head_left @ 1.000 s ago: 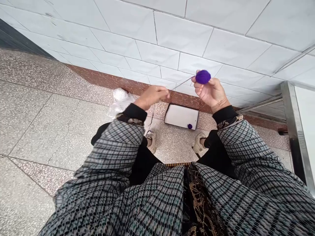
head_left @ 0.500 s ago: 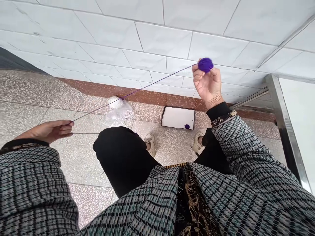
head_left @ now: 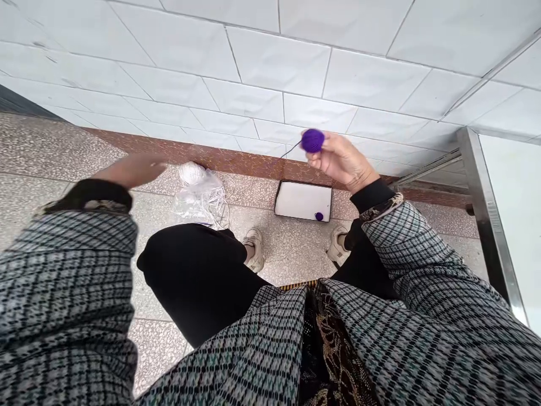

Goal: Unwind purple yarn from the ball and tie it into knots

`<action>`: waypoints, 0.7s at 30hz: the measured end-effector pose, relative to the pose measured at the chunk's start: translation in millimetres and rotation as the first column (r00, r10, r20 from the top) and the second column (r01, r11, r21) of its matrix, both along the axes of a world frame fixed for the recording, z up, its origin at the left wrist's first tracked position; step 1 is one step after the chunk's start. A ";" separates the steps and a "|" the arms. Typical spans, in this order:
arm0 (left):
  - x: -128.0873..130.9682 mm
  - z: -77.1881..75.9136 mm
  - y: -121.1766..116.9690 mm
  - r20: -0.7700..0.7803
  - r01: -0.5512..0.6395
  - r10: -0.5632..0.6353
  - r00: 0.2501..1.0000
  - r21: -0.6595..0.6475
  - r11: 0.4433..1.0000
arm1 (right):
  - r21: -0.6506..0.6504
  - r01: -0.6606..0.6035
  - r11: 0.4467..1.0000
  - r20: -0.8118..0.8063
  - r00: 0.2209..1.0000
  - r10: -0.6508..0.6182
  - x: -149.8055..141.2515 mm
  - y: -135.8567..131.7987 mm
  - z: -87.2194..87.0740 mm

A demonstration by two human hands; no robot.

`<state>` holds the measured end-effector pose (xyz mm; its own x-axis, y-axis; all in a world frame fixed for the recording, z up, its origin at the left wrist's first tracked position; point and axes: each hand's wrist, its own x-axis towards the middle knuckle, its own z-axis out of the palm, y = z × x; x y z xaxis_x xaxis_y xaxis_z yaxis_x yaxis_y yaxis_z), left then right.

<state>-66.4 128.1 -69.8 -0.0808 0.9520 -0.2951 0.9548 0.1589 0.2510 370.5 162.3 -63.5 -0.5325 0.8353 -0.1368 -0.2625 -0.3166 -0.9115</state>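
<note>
Left hand (head_left: 136,170): motion-blurred mess, couldn't tell if it gripped anything.
White yarn (head_left: 192,172): sat on the floor (head_left: 156,211), plastic bag (head_left: 192,203) bunched against it.
Purple strand (head_left: 291,150): curved off the big purple ball (head_left: 313,140), looked slack.
Tray (head_left: 300,197): raised rim probably kept the small purple ball (head_left: 319,216) from rolling away.
Right hand (head_left: 340,157): fingers pinched the big purple ball mid-air, maybe so the strand ran free.

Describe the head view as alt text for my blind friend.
A person's right hand holds a purple yarn ball trailing a strand; the blurred left hand is off to the left. On the speckled floor below lie a shallow tray with a small purple ball, white yarn and a clear plastic bag.
</note>
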 end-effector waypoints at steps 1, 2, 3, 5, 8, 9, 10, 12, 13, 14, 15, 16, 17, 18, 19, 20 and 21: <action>36.0 2.7 10.2 0.055 0.040 -0.042 0.998 0.036 0.999 | -0.016 -0.056 0.998 0.001 0.998 0.056 -5.7 -1.3 -3.6; 73.9 4.2 17.7 0.225 0.093 -0.111 0.968 0.085 0.992 | -0.029 -0.097 0.995 -0.014 0.995 0.096 -10.4 -2.1 -6.6; 111.4 3.7 22.4 0.435 0.092 -0.150 0.888 0.153 0.984 | -0.039 -0.124 0.992 -0.032 0.992 0.123 -14.0 -2.4 -8.8; 177.0 -4.6 24.9 0.785 0.109 -0.226 0.577 0.200 0.974 | -0.053 -0.139 0.989 -0.060 0.989 0.135 -17.9 -1.8 -10.9; 232.8 -29.5 19.9 0.896 0.065 -0.213 0.389 0.204 0.977 | -0.080 -0.061 0.995 -0.053 0.997 0.057 -15.6 2.6 -10.4; 239.9 -37.5 17.8 0.880 0.025 -0.207 0.427 0.217 0.976 | -0.091 -0.005 0.996 -0.042 0.999 0.002 -13.1 5.2 -10.2; 242.9 -43.9 16.0 0.844 -0.001 -0.217 0.490 0.249 0.968 | -0.099 0.059 0.993 -0.034 0.997 -0.062 -10.2 8.5 -10.3; 241.8 -49.7 13.0 0.729 0.043 -0.304 0.613 0.354 0.934 | -0.100 0.180 0.979 -0.031 0.982 -0.184 -4.5 16.0 -12.8; 240.2 -49.1 11.6 0.661 0.116 -0.373 0.651 0.398 0.910 | -0.091 0.226 0.970 -0.035 0.973 -0.230 -2.3 19.6 -15.4; 238.9 -46.6 10.1 0.598 0.210 -0.447 0.666 0.424 0.881 | -0.080 0.258 0.963 -0.033 0.965 -0.261 -1.0 22.7 -18.8; 238.1 -42.7 8.4 0.545 0.307 -0.518 0.660 0.433 0.847 | -0.067 0.275 0.959 -0.014 0.961 -0.277 -0.6 24.7 -22.9; 237.8 -37.8 6.6 0.504 0.388 -0.578 0.641 0.436 0.812 | -0.052 0.278 0.959 0.031 0.961 -0.276 -1.1 25.5 -27.5; 237.7 -32.5 4.8 0.475 0.444 -0.623 0.621 0.442 0.779 | -0.031 0.263 0.964 0.100 0.961 -0.258 -2.5 24.8 -32.0; 237.3 -27.3 3.5 0.455 0.469 -0.650 0.609 0.454 0.758 | -0.009 0.220 0.975 0.191 0.958 -0.214 -4.5 22.6 -35.8; 236.1 -22.7 2.8 0.441 0.465 -0.657 0.611 0.471 0.750 | 0.009 0.146 0.989 0.293 0.946 -0.143 -6.8 19.2 -38.6; 234.0 -18.9 3.1 0.436 0.437 -0.645 0.627 0.489 0.755 | 0.016 0.049 0.999 0.382 0.923 -0.052 -9.1 14.9 -39.6; 230.8 -16.2 4.3 0.436 0.395 -0.620 0.652 0.503 0.769 | 0.010 -0.059 0.998 0.441 0.896 0.049 -11.0 10.2 -38.7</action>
<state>164.5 132.4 -86.0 0.5140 0.8281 0.2239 0.5230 -0.5094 0.6834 359.5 172.5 -102.3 -0.4667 0.8125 -0.3493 0.1841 -0.2970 -0.9369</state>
